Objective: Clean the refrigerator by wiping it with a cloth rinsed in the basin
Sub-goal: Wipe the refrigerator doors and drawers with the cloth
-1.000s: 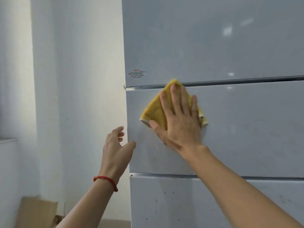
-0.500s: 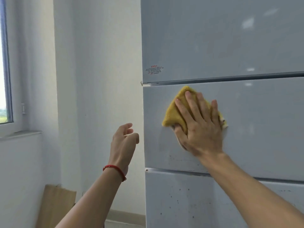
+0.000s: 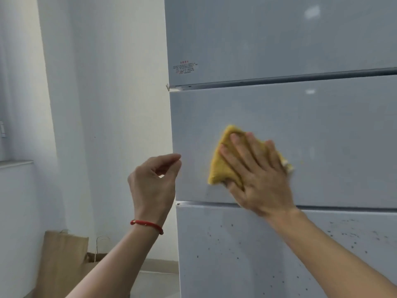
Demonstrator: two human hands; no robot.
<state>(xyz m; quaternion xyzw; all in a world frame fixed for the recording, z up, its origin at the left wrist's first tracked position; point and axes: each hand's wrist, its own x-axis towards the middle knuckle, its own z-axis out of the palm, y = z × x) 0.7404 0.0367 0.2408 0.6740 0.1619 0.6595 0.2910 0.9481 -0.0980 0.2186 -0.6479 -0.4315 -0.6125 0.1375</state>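
A pale grey refrigerator (image 3: 322, 130) fills the right side, with three stacked door panels. My right hand (image 3: 255, 175) lies flat, fingers straight, pressing a folded yellow cloth (image 3: 221, 166) against the lower part of the middle panel. My left hand (image 3: 153, 183), with a red string bracelet on the wrist, hovers beside the refrigerator's left edge, fingers loosely curled and holding nothing. Dark specks dot the bottom panel (image 3: 257, 254). No basin is in view.
A white wall (image 3: 111, 104) stands left of the refrigerator. A window sill (image 3: 15, 162) shows at the far left. Brown paper bags (image 3: 64, 259) lean on the floor in the corner below.
My right hand has slid the cloth down the middle panel from just under the upper seam to near the lower seam. My left hand stays beside the edge, fingers curling more.
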